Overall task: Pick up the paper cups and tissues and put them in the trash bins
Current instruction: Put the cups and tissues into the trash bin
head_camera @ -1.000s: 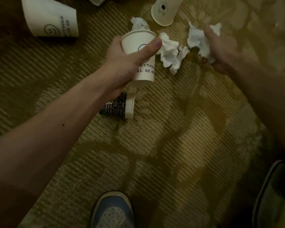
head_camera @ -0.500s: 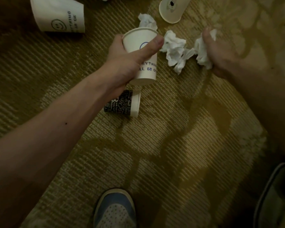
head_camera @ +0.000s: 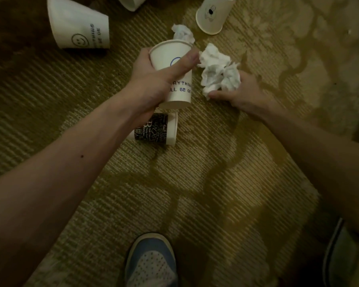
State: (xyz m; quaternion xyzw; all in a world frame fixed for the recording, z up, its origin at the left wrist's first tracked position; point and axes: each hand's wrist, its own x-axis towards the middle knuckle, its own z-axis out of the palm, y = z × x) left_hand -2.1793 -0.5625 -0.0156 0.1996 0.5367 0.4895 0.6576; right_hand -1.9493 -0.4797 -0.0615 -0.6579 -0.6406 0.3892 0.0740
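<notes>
While left hand [head_camera: 153,85] still holds the cup [head_camera: 170,55], right hand [head_camera: 244,94] has gathered the tissues [head_camera: 217,69]

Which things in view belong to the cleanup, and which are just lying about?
Job: white cup in left hand; tissues gripped by right hand; loose tissue; black cup; smiley cup; top-right cup.
Other: blue shoe; carpet.

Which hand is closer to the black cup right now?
Left. The left hand, holding a white cup, is right over the black cup; the right hand grips tissues off to its right.
</notes>
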